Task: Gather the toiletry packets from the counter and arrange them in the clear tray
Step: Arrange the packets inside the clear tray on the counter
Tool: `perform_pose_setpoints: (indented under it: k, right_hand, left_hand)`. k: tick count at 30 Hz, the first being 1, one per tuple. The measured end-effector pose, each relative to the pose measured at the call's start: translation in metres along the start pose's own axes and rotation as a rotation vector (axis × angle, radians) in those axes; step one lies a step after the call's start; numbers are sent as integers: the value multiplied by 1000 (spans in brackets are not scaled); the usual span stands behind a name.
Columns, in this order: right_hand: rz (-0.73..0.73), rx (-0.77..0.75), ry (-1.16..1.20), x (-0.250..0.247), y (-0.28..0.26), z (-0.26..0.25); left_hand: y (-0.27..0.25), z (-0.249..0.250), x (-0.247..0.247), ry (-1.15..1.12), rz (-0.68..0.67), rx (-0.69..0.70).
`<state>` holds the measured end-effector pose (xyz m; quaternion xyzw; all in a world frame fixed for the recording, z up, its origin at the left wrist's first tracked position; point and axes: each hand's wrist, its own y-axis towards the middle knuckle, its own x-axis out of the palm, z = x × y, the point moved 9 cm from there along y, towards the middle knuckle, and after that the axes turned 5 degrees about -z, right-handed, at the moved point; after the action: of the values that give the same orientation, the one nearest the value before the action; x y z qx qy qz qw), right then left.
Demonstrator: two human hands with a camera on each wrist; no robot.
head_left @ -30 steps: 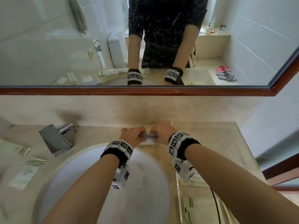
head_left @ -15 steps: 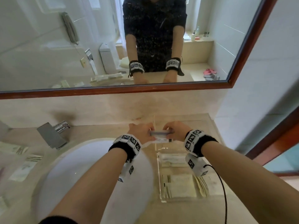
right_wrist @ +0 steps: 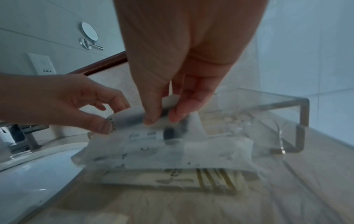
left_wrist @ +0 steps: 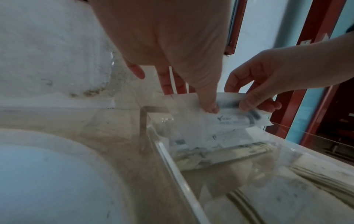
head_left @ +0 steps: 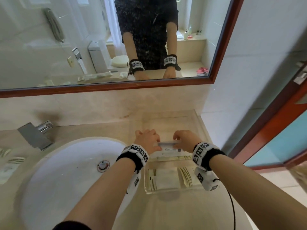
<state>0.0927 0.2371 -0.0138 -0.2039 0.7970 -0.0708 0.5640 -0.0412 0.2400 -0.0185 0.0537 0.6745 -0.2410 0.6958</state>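
Your left hand [head_left: 148,141] and right hand [head_left: 185,141] both pinch one frosted white packet [head_left: 168,146], one at each end, thumb in front and fingers behind. You hold it on edge over the middle of the clear tray [head_left: 198,121], its lower edge down on a second white packet [right_wrist: 172,153] lying there. Something dark and tube-shaped [right_wrist: 170,133] shows through the film; the print on it is too blurred to read. From the head view your knuckles cover the packet's ends and your wristbands [head_left: 201,152] hide part of the tray. In the tray's near end, cream packets with gold stripes [head_left: 167,179] lie flat; their number is unclear. More packets [head_left: 11,161] lie on the counter left of the sink [head_left: 66,163], cut off by the frame edge, blurred. The tray's right wall is hard to trace against the counter
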Motion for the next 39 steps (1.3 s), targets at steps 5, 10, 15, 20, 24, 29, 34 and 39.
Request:
perform_pose_setpoints:
  k: [5,10,15,20,24,29,34,39]
  right_hand:
    - [103,-96,-42,4,0,-8]
    - [53,-175,-102,12,4,-16]
    - [50,-207,-165,12,2,-23]
    - [95,-203,-192,12,1,-24]
    - [135,-241,-235,13,0,-27]
    - [76,-277,-385,23,-3,-30]
    - [32,-245,-470,29,-2,-32]
    - [-5,-217,-548,35,2,-32]
  left_hand:
    - [-8,-5,-1,3,63,9]
    - [-12,-6,-5,-77,170,9]
    - [-7,4,3,-12,66,23]
    - [-5,7,7,92,13,9]
    - [-8,13,9,232,6,51]
    - [-11,14,21,298,-39,27]
    - [-14,19,27,353,-76,19]
    - [-15,21,28,349,-102,-43]
